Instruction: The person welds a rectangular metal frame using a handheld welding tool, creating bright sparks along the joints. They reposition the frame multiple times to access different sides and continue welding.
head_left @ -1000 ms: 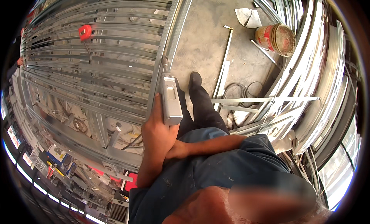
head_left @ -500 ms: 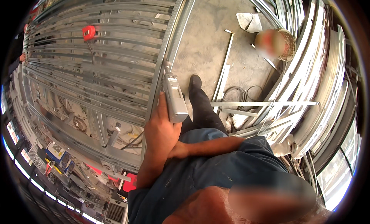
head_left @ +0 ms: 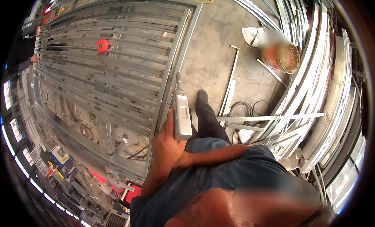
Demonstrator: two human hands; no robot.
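My left hand (head_left: 168,139) is wrapped round the side of a grey power driver (head_left: 183,117), one finger stretched along its body. The driver's bit points away from me, at the outer edge of a metal side rail (head_left: 168,74). Whether the bit touches the rail I cannot tell. Behind my left wrist, my right forearm (head_left: 215,154) crosses my body; that hand is hidden. The rail borders a large panel of thin metal slats (head_left: 129,68), which stretches off to the left. A red tape measure (head_left: 102,46) is at the panel's upper part.
At the far left edge, a co-worker's hand (head_left: 34,59) is at the panel's end. Long metal channels (head_left: 312,90) are piled along the right. A bucket (head_left: 291,59), a coiled cable (head_left: 240,109) and loose metal strips (head_left: 230,90) are on the floor beside my foot (head_left: 202,96).
The view has shifted, so the panel, driver and floor items appear lower and further right. More of the co-worker shows at the left. My left hand still holds the driver by the rail.
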